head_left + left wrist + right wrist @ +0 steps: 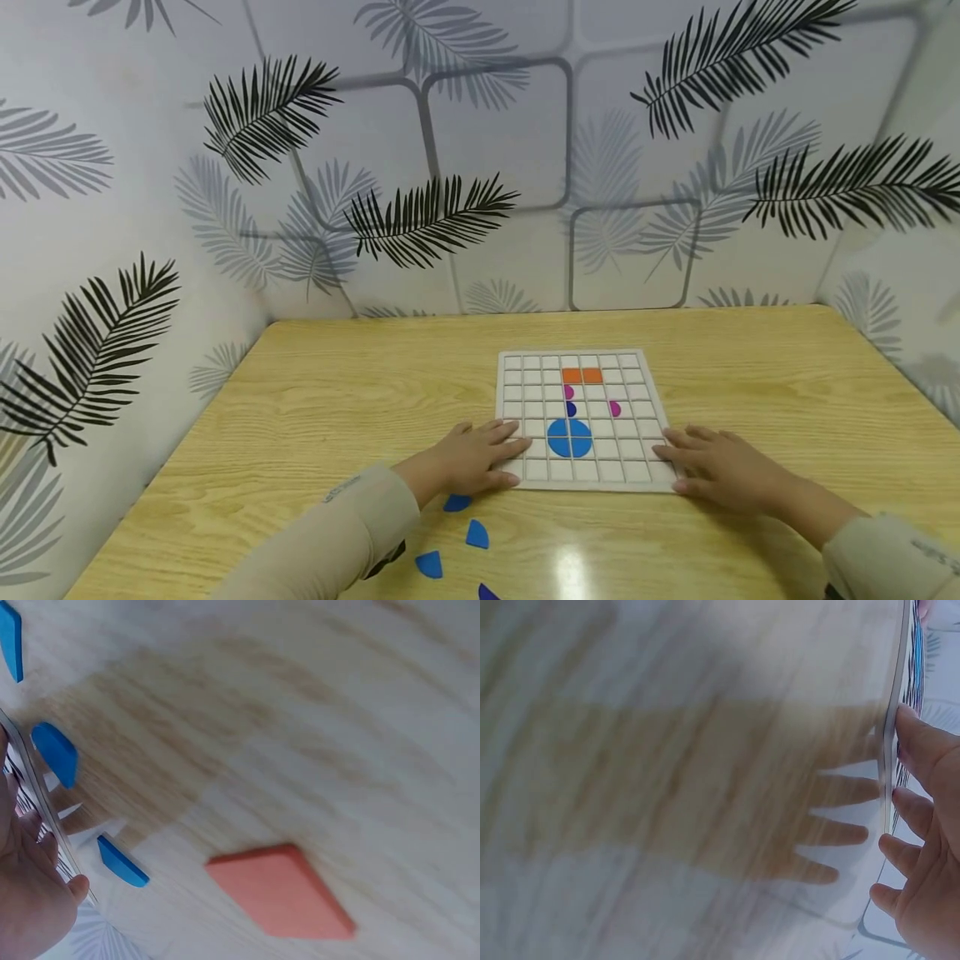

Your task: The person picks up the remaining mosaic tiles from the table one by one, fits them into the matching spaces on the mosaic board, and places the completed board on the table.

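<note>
A white grid board (629, 449) lies on the wooden table between two hands. The left hand (474, 457) touches its left edge, fingers spread and fairly straight; the right hand (723, 468) touches the right edge likewise. Neither hand grips a piece. Set on the board are orange squares (572, 376), a large blue circle (558, 428) made of quarter pieces, a dark blue half circle (572, 409) and two magenta half circles (615, 408). In the right wrist view, fingertips (889, 898) meet the board's edge.
Loose blue quarter pieces (477, 534) lie on the table (360, 392) near the left forearm, with a dark blue piece (487, 592) at the bottom of the head view. An orange piece (281, 892) appears in the left wrist view. A leaf-patterned wall (510, 150) stands behind.
</note>
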`<state>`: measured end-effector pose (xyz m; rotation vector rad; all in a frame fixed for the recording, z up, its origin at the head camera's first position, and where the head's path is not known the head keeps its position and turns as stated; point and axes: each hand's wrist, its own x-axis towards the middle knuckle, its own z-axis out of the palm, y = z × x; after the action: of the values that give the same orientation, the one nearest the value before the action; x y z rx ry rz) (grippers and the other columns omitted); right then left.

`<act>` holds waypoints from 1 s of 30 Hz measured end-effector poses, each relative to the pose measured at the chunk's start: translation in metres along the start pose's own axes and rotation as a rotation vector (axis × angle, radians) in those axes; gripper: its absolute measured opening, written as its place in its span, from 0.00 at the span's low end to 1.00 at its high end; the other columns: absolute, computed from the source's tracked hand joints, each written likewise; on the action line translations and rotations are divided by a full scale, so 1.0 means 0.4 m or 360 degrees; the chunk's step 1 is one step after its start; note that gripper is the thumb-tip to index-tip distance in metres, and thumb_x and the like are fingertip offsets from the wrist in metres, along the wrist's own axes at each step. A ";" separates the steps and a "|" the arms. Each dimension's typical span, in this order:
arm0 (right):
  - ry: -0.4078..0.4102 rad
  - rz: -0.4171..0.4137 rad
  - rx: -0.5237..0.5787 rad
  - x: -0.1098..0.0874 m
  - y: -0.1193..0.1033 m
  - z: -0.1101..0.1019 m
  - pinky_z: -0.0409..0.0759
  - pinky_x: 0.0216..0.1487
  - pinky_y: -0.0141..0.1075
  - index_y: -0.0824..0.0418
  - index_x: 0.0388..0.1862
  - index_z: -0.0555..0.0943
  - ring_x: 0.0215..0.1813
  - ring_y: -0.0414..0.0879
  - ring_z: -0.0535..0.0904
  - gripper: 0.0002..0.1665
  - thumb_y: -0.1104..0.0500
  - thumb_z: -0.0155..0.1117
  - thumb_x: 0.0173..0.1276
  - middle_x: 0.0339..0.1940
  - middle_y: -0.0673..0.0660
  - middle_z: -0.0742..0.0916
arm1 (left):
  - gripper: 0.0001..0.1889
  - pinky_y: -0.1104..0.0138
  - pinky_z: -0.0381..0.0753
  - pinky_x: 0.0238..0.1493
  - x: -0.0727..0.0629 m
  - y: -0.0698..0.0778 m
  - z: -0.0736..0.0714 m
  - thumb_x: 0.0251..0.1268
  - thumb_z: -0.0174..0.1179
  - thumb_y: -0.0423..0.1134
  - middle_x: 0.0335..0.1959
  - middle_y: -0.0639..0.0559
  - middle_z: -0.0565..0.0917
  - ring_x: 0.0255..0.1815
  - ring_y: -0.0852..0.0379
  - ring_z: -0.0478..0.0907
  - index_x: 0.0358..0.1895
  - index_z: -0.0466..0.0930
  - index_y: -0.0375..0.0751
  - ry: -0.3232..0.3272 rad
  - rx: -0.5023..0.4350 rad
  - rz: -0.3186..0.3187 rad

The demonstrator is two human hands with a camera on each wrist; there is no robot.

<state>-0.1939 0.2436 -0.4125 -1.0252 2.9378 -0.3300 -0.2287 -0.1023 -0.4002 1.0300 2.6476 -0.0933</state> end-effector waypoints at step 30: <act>-0.0045 0.0061 0.0209 -0.015 -0.007 -0.007 0.58 0.44 0.65 0.58 0.56 0.71 0.56 0.69 0.59 0.30 0.43 0.53 0.59 0.58 0.65 0.69 | 0.32 0.52 0.52 0.58 -0.045 -0.017 -0.022 0.59 0.48 0.55 0.66 0.50 0.52 0.65 0.52 0.49 0.66 0.52 0.50 0.0112 -0.0367 0.0033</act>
<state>-0.1877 0.2458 -0.4097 -0.9478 2.8620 -0.4957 -0.2226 -0.1176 -0.3869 0.9993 2.6314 0.2516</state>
